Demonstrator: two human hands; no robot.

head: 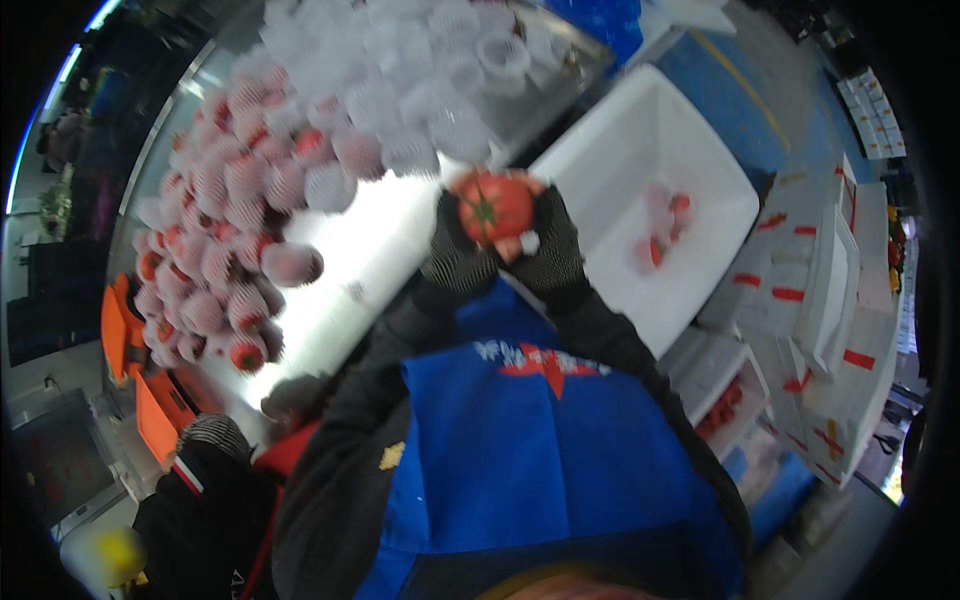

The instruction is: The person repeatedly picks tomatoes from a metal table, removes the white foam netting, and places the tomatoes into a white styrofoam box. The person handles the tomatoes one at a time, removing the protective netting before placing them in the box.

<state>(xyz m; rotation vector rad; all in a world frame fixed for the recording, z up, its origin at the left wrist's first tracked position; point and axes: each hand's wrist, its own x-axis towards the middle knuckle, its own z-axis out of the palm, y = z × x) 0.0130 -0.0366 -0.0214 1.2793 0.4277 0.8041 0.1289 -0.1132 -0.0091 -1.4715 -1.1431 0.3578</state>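
A large red tomato [506,206] with a green calyx is cupped between both of my hands in front of my chest. My left hand [459,251] wraps its left side, and my right hand [553,244] supports the right side. Both wear dark fingerless-looking gloves with bare fingertips. A small white piece [529,242], too blurred to identify, sits at my right hand. To the left, a heap of tomatoes in foam net sleeves [225,187] covers part of the shiny metal table [367,225]. Loose white foam net sleeves [397,75] are piled at the far side.
At right stands a deep white bin [637,292] with a few sleeved tomatoes [667,217] inside. White foam boxes [817,300] with red tape are stacked beyond it. A co-worker's gloved hand [216,433] is near orange containers [161,412] at lower left.
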